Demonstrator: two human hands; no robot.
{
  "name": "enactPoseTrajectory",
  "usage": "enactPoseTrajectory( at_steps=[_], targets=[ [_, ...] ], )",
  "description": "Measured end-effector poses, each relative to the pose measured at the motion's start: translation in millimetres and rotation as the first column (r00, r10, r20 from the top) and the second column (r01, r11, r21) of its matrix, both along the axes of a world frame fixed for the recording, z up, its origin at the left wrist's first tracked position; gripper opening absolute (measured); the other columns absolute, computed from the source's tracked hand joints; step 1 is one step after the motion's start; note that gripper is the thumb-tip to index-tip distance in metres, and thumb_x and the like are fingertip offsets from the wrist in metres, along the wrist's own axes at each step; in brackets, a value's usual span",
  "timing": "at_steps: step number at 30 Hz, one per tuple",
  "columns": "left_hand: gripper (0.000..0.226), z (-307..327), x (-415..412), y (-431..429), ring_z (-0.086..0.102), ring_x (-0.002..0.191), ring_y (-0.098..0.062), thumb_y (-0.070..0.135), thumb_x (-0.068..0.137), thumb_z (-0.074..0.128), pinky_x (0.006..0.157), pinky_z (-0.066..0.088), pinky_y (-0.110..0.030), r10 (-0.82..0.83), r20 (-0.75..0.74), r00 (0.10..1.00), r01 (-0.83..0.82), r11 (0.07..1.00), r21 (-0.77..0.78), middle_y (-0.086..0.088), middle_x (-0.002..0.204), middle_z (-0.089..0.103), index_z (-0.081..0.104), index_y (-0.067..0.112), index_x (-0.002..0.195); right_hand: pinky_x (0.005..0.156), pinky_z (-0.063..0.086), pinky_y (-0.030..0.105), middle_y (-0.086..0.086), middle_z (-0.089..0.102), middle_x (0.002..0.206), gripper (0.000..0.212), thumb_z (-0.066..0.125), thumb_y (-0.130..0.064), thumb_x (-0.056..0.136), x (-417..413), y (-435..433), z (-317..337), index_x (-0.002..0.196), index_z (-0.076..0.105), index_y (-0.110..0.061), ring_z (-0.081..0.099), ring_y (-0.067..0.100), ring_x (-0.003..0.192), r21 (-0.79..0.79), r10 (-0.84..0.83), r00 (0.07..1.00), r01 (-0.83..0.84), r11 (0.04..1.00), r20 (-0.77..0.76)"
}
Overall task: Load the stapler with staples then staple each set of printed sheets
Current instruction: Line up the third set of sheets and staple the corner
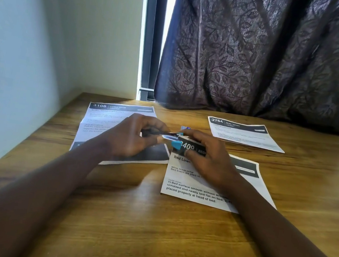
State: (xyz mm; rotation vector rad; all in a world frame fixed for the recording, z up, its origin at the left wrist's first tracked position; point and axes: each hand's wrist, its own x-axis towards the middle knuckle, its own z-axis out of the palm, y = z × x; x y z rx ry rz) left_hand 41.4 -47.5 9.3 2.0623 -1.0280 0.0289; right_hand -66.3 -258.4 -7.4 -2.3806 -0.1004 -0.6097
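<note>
My left hand point(134, 138) grips a small stapler point(170, 138) with a dark body, a shiny metal channel and a teal end. The stapler's front sits at the top left corner of the sheet set marked 3409 point(198, 182). My right hand point(206, 155) lies on that set, its curled fingers lifting the top corner toward the stapler. A set marked 3108 point(108, 119) lies under my left hand. A third set marked 2764 point(244, 134) rests at the far right. A small staple box point(185, 128) peeks out behind my hands.
The wooden table point(150, 223) meets a pale wall point(20, 64) on the left. A dark patterned curtain point(261, 54) hangs over the table's far edge, with a window frame point(152, 39) beside it.
</note>
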Motion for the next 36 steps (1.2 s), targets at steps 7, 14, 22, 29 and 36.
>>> enactPoseTrajectory(
  at_steps=[7, 14, 22, 29, 36],
  targets=[
    [0.02, -1, 5, 6, 0.061, 0.086, -0.002, 0.02, 0.096, 0.071, 0.075, 0.045, -0.018, 0.133, 0.061, 0.989, -0.132, 0.991, -0.021, 0.009, 0.101, 0.073, 0.076, 0.023, 0.115, 0.085, 0.053, 0.029, -0.01, 0.074, 0.098, 0.021, 0.063, -0.01, 0.095, 1, -5, -2, 0.109, 0.072, -0.022, 0.067, 0.003, 0.091, 0.023, -0.007, 0.998, 0.005, 1.0, 0.057],
    [0.018, -13, 6, 2, 0.061, 0.115, -0.014, 0.044, 0.091, 0.072, 0.103, 0.047, -0.05, 0.219, 0.123, 0.968, -0.239, 0.951, 0.193, 0.011, 0.123, 0.068, 0.07, 0.043, 0.109, 0.079, 0.053, 0.029, -0.006, 0.074, 0.095, 0.015, 0.063, -0.013, 0.097, 2, -4, -1, 0.106, 0.072, -0.019, 0.067, 0.008, 0.088, 0.019, -0.019, 0.998, 0.018, 1.0, 0.064],
    [0.036, -2, -29, -9, 0.065, 0.086, 0.005, 0.064, 0.086, 0.066, 0.079, 0.052, -0.032, 0.289, 0.328, 0.899, -0.286, 0.956, -0.057, 0.025, 0.093, 0.072, 0.069, 0.037, 0.11, 0.084, 0.054, 0.039, -0.005, 0.072, 0.1, 0.017, 0.06, -0.023, 0.099, 3, -3, 1, 0.111, 0.071, -0.02, 0.064, 0.011, 0.092, -0.004, -0.02, 0.993, 0.02, 1.0, 0.115],
    [0.017, -9, -47, -27, 0.074, 0.084, -0.003, 0.039, 0.091, 0.075, 0.072, 0.062, -0.031, 0.21, 0.158, 0.965, -0.209, 0.978, -0.02, 0.014, 0.092, 0.08, 0.071, 0.031, 0.106, 0.09, 0.049, 0.044, -0.006, 0.071, 0.101, 0.018, 0.057, -0.026, 0.096, -2, -6, 7, 0.106, 0.07, -0.02, 0.061, 0.014, 0.097, -0.013, -0.026, 0.965, 0.031, 0.999, 0.262],
    [0.004, -3, -44, -26, 0.077, 0.082, -0.007, 0.02, 0.095, 0.072, 0.068, 0.064, -0.033, 0.318, -0.044, 0.947, -0.319, 0.916, -0.244, 0.009, 0.088, 0.081, 0.074, 0.023, 0.095, 0.102, 0.04, 0.044, 0.002, 0.066, 0.123, 0.041, 0.042, -0.046, 0.1, -16, -76, 26, 0.126, 0.063, -0.023, 0.057, 0.022, 0.117, -0.073, -0.312, 0.898, 0.349, 0.934, 0.31]
  ],
)
